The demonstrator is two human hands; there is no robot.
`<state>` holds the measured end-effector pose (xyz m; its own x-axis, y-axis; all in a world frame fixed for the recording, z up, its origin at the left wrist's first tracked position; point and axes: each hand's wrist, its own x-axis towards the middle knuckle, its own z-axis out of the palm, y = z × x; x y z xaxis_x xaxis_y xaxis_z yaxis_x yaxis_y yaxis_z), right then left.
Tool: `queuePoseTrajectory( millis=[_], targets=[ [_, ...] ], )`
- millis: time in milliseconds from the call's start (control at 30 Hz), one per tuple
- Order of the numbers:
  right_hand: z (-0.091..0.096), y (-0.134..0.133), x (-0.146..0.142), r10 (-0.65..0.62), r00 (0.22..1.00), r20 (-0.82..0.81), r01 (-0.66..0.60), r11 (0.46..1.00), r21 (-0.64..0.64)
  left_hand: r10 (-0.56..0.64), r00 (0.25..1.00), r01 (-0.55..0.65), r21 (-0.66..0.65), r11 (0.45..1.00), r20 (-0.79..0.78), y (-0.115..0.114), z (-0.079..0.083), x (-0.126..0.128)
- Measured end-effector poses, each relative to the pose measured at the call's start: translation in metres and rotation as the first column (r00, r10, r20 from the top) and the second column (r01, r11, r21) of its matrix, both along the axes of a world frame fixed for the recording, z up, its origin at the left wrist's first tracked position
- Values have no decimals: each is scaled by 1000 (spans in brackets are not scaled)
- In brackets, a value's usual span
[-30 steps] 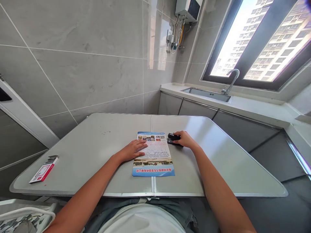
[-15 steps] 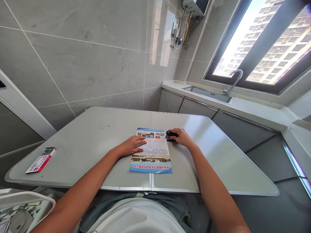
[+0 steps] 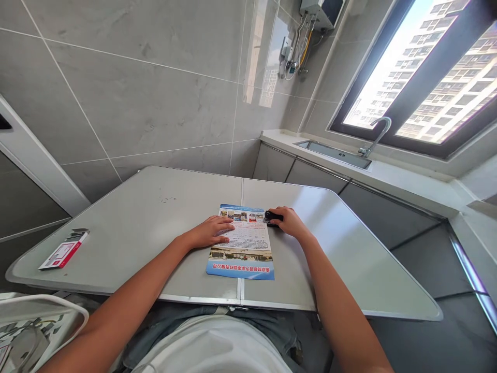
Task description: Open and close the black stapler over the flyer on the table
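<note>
A printed leaflet (image 3: pixel 248 241) with blue ends and small pictures lies flat on the folding table (image 3: pixel 186 197), across its centre seam. My left hand (image 3: pixel 209 230) rests on the leaflet's left edge with its fingers spread. At the sheet's upper right edge, my right hand (image 3: pixel 286 220) is closed around a black stapler (image 3: pixel 272 216). The stapler's front end meets the paper's edge; whether the sheet is between its jaws is too small to tell.
A red and white opened small box (image 3: pixel 65 250) lies at the table's left end. A white basket (image 3: pixel 73 305) with assorted items stands at the lower left. Beyond the table, a counter (image 3: pixel 411 186) holds a sink (image 3: pixel 334 154) under the window.
The view has shifted and tilted slightly. Both hands keep nearly the same places, and the stapler is still at the leaflet's right edge.
</note>
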<state>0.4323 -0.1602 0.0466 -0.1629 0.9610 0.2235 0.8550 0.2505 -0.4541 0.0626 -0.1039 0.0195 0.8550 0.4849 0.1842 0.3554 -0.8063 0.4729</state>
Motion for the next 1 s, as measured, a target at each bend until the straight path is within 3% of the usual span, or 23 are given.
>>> queuePoseTrajectory(
  millis=[433, 1000],
  targets=[
    [-2, 1, 0, -29, 999, 13, 30, 999, -22, 19, 1000, -19, 8, 1000, -20, -4, 4, -1],
    [-7, 3, 2, -29, 1000, -4, 29, 999, -40, 34, 996, -30, 48, 998, -88, -1, -1, 0]
  ],
)
